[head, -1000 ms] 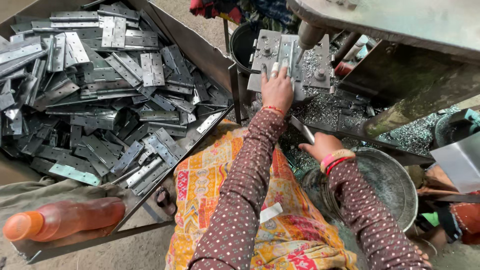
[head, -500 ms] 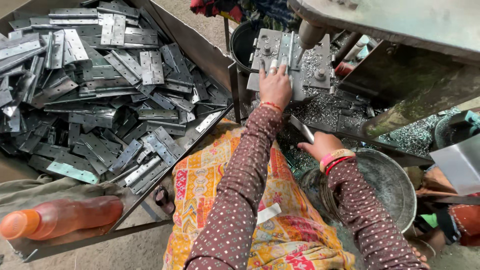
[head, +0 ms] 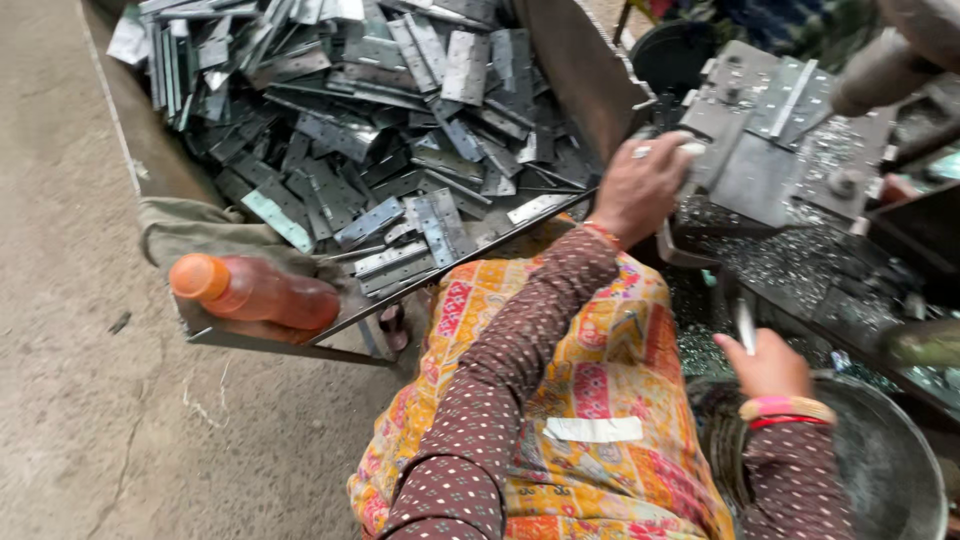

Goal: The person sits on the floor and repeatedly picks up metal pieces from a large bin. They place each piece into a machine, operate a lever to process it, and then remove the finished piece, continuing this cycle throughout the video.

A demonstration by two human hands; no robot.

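- Since the earlier frame, left hand [head: 645, 185] has drawn back from the press plate [head: 770, 140] at upper right, fingers closed on a pale metal piece.
- Tray [head: 560, 75] of flat hinges [head: 400, 130] fills upper left, within reach.
- Right hand [head: 765, 362] at lower right pinches a thin strip [head: 745, 325] above the metal basin [head: 900, 470].
- Orange bottle [head: 255, 292] lies on the tray's edge.

Left of the left hand [head: 640, 188]: metal tray [head: 560, 70] of flat steel hinge plates [head: 400, 130]. Right hand [head: 765, 365] above round metal basin [head: 890, 470].
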